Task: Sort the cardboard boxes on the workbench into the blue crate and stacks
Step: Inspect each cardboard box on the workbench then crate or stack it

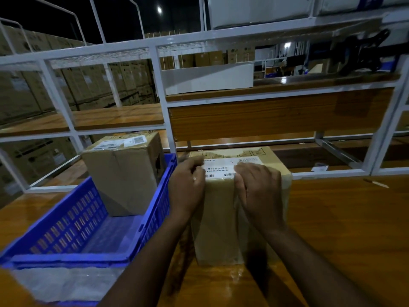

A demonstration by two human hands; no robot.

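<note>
Both hands curled over the near top edge of the labelled cardboard box (240,209), left hand (187,185) and right hand (259,191) gripping either side of its shipping label (221,168), probably to lift. Standing mid-bench, touching the blue crate (73,222), already holding another cardboard box (124,171).

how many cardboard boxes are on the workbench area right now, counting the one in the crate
2. One cardboard box stands in the blue crate on the left; the other box sits on the workbench with the left hand and right hand on its top. Background stacks excluded.
</note>
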